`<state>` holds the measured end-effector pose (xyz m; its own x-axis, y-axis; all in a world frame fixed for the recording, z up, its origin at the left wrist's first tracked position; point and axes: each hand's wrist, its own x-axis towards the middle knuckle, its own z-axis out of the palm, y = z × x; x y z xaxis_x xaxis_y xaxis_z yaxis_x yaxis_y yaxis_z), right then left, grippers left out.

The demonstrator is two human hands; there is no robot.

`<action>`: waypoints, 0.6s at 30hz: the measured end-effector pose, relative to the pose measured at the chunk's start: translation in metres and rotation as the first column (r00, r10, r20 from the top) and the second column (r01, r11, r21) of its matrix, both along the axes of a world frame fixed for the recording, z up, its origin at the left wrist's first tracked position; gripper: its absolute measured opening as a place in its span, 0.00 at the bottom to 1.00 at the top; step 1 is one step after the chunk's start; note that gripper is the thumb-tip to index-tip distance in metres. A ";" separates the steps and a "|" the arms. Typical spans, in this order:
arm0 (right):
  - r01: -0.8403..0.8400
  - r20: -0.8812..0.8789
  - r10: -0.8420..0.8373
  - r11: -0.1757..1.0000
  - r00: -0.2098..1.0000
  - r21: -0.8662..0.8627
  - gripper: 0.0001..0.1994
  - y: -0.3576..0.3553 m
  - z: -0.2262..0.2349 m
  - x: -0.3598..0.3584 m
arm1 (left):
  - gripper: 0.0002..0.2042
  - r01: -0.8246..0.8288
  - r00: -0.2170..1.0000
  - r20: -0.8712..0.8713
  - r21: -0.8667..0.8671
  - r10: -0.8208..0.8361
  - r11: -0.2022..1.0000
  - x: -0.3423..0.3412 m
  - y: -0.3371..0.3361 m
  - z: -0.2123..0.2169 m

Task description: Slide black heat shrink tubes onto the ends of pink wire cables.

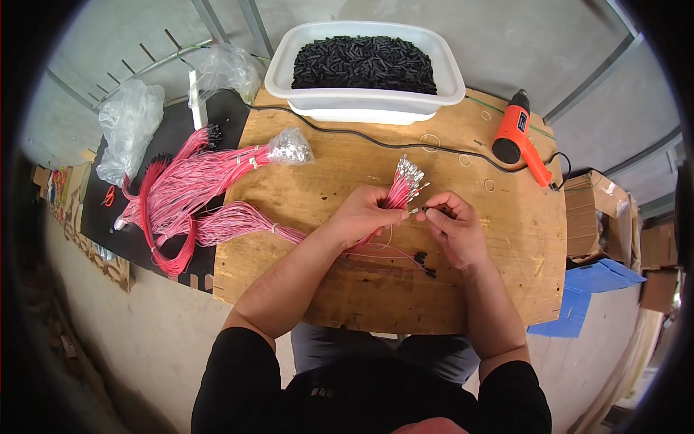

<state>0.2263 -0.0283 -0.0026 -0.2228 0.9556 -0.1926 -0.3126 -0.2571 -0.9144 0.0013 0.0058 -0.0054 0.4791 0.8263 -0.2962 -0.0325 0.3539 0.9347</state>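
My left hand (363,215) is closed around a bundle of pink wires (400,189) whose metal terminal ends fan out above the fingers. One wire tip sticks out toward my right hand (451,226), which pinches a small black tube piece (424,210) right at that tip. Both hands rest over the middle of a wooden board (347,289). A few black tube pieces (425,264) lie on the board below my right wrist. The pink wires trail left under my left forearm.
A white tub (365,101) full of black tube pieces stands at the board's far edge. An orange heat gun (517,137) lies at the right with its black cable crossing the board. More pink wire bundles (188,195) and plastic bags (130,123) lie left. Cardboard boxes (600,210) stand right.
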 end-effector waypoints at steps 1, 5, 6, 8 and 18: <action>-0.001 0.001 0.001 1.000 1.000 -0.001 0.06 0.000 0.000 -0.001 | 0.10 0.004 1.000 -0.005 0.000 -0.004 1.000 0.000 0.000 0.001; 0.028 0.066 -0.029 0.999 0.997 0.019 0.05 -0.002 0.003 -0.006 | 0.10 -0.001 1.000 -0.002 -0.001 0.001 1.000 -0.001 0.000 -0.003; 0.037 0.092 -0.038 0.999 0.995 0.023 0.05 -0.003 0.004 -0.006 | 0.10 -0.001 1.000 -0.001 -0.002 0.001 1.000 -0.001 0.000 -0.003; 0.039 0.103 -0.042 0.999 0.994 0.033 0.05 -0.003 0.003 -0.006 | 0.10 0.004 1.000 0.004 -0.001 -0.004 1.000 -0.001 0.000 -0.002; 0.094 0.118 -0.103 0.992 0.988 0.079 0.05 -0.003 -0.004 -0.008 | 0.09 0.014 1.000 -0.006 0.004 -0.014 1.000 -0.001 -0.001 -0.002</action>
<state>0.2181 -0.0312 -0.0062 -0.1059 0.9843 -0.1413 -0.2183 -0.1616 -0.9624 0.0000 0.0052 -0.0069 0.4891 0.8205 -0.2960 -0.0216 0.3507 0.9362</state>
